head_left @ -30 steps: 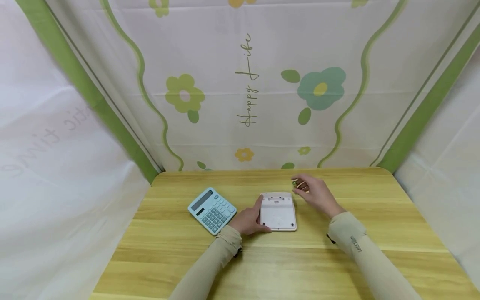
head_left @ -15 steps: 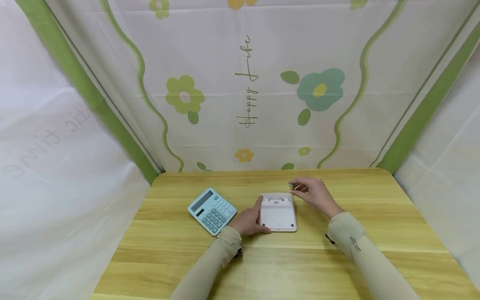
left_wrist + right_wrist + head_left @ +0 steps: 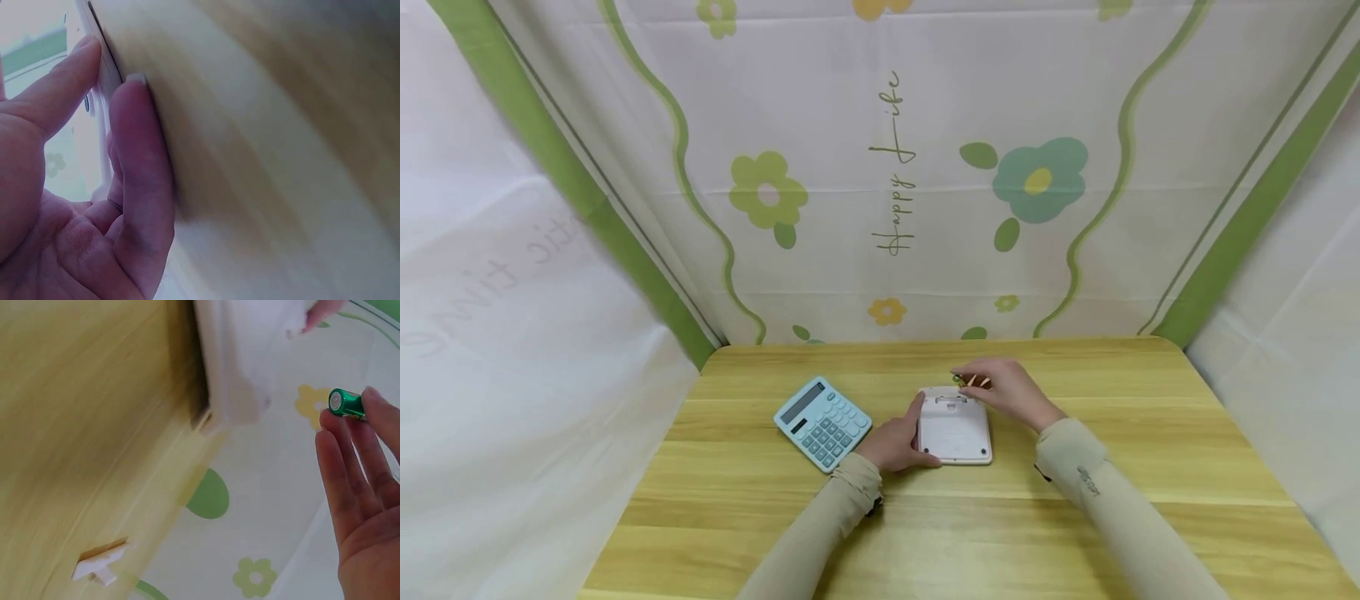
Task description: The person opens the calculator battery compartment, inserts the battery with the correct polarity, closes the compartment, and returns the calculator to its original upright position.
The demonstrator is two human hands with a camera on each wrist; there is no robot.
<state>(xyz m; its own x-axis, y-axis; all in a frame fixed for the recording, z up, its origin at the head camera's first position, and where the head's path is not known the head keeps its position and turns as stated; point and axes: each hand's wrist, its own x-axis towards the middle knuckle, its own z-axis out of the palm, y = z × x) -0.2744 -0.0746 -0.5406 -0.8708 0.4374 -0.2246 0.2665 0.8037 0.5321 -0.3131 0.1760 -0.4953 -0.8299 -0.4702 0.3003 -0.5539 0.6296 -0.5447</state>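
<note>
A pale pinkish-white calculator (image 3: pixel 955 435) lies face down on the wooden table, its battery slot uncovered near the far edge. My left hand (image 3: pixel 891 444) grips it along the left side, thumb at the near edge and a finger up by the far corner. Between the thumb and fingertips of my right hand (image 3: pixel 1011 392) is a small green battery (image 3: pixel 345 403), pinched just above the calculator's far edge. In the right wrist view the battery's flat end shows, apart from the calculator.
A light blue calculator (image 3: pixel 823 423) lies face up and turned at an angle, left of my left hand. A small white cover piece (image 3: pixel 100 562) rests on the table (image 3: pixel 1075 533). A flowered white curtain (image 3: pixel 880 208) hangs behind the table.
My right hand has moved left with the battery, from beside the calculator's far right corner to above its far edge. The left hand and both calculators stay in place.
</note>
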